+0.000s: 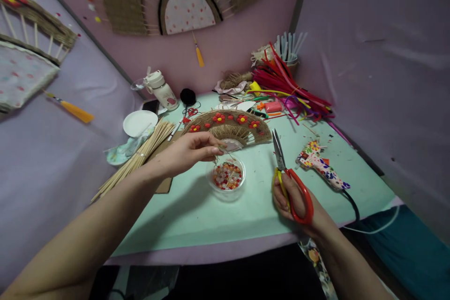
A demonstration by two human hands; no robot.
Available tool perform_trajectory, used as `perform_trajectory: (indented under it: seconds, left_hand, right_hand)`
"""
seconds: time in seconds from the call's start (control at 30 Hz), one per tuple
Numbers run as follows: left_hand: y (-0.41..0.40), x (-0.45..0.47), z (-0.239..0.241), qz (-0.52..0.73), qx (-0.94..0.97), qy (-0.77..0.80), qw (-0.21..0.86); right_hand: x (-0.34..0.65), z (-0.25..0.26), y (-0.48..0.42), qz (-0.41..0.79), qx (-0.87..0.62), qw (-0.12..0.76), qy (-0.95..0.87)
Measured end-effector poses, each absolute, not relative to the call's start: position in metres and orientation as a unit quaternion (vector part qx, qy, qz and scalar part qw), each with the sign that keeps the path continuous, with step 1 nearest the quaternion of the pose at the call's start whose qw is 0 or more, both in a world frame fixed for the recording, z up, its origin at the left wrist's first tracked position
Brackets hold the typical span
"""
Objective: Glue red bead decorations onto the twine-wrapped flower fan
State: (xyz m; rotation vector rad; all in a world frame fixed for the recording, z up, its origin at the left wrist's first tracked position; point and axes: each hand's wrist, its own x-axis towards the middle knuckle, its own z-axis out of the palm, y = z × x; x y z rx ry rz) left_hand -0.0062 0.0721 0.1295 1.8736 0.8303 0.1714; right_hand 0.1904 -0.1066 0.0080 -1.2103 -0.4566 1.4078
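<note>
My left hand [191, 150] hovers over a small clear bowl of red and white beads [227, 176], its fingers pinched together on something thin that I cannot make out. My right hand [293, 201] grips scissors with one red and one yellow handle [288, 176], blades closed and pointing away from me. Just beyond the bowl lies a woven jute fan with red flowers [230, 126] on the pale green table [197, 211].
A floral-patterned glue gun [321, 164] with a black cord lies right of the scissors. A bundle of wooden skewers [140, 157], a white plate [139, 123] and a bottle [161, 89] stand at the left. Red and coloured strips [284, 86] pile at the back right.
</note>
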Motion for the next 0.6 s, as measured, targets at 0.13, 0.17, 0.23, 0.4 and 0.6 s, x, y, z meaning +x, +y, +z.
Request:
perform_trajectory:
  seconds: [0.13, 0.17, 0.23, 0.4, 0.6]
  left_hand:
    - [0.072, -0.009, 0.125, 0.110, 0.664, 0.362, 0.645]
    - [0.073, -0.010, 0.124, 0.121, 0.645, 0.363, 0.662]
    - [0.073, -0.011, 0.120, 0.146, 0.614, 0.359, 0.688]
    - [0.069, -0.010, 0.106, 0.210, 0.507, 0.340, 0.764]
    - [0.062, -0.010, 0.093, 0.244, 0.372, 0.357, 0.821]
  right_hand:
    - [0.190, 0.006, -0.106, 0.602, -0.519, 0.575, -0.195]
    - [0.190, 0.005, -0.106, 0.602, -0.518, 0.575, -0.195]
    - [0.190, 0.003, -0.105, 0.603, -0.516, 0.577, -0.194]
    - [0.189, 0.002, -0.106, 0.596, -0.511, 0.588, -0.193]
    - [0.189, 0.005, -0.106, 0.597, -0.510, 0.582, -0.208]
